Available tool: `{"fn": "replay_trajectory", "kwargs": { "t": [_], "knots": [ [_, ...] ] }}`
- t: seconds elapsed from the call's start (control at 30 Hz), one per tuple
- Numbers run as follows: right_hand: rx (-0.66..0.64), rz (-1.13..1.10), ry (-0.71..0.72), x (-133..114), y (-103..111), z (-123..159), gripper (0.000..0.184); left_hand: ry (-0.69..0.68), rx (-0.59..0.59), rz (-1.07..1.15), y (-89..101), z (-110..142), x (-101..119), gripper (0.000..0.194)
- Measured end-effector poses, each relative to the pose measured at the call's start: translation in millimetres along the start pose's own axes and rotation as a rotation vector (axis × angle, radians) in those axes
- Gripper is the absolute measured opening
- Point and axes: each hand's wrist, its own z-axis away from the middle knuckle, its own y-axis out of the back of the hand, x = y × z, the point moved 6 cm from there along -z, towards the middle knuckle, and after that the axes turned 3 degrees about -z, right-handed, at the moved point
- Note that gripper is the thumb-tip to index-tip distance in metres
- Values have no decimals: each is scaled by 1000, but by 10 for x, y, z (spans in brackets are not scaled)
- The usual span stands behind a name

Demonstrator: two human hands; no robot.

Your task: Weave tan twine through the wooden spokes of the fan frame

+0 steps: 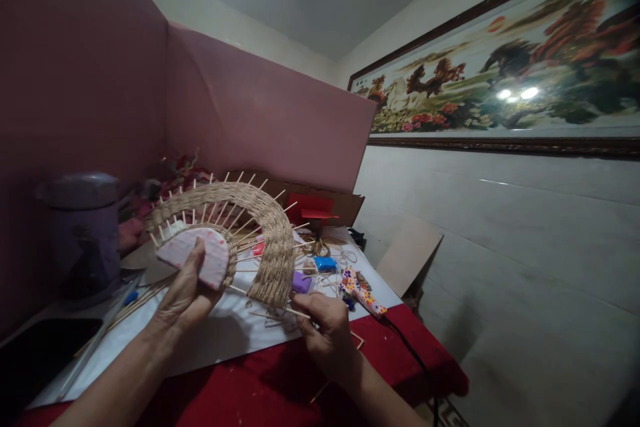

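My left hand (187, 293) grips a half-round base covered in pale, pink-flecked material (213, 257), thumb on its face. From the base, thin wooden sticks (245, 270) fan outward. A wide arched band of woven twisted cord (277, 240) runs across them, and the stick tips poke out beyond it. At the band's lower right end, my right hand (325, 327) is closed with thumb and forefinger at the lowest stick's outer end. Whether cord is also between those fingers, I cannot tell. The whole woven fan is held tilted above the table.
White sheeting (200, 347) and red cloth (240, 390) cover the table. A flower-patterned glue gun (363, 290), blue packet (325, 264), purple packet (301, 282) and loose sticks lie to the right. At left stand a purple container (83, 240) and a dark flat object (50, 347).
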Motion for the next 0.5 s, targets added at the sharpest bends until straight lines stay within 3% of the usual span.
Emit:
{"fn": "replay_trajectory", "kwargs": {
  "t": [0.17, 0.5],
  "knots": [
    [-2, 34, -111, -30, -78, 106, 20, -93, -55, 19, -42, -5, 54, 13],
    [28, 77, -96, -219, -105, 145, 20, -116, -11, 46, -5, -40, 73, 11]
  ]
}}
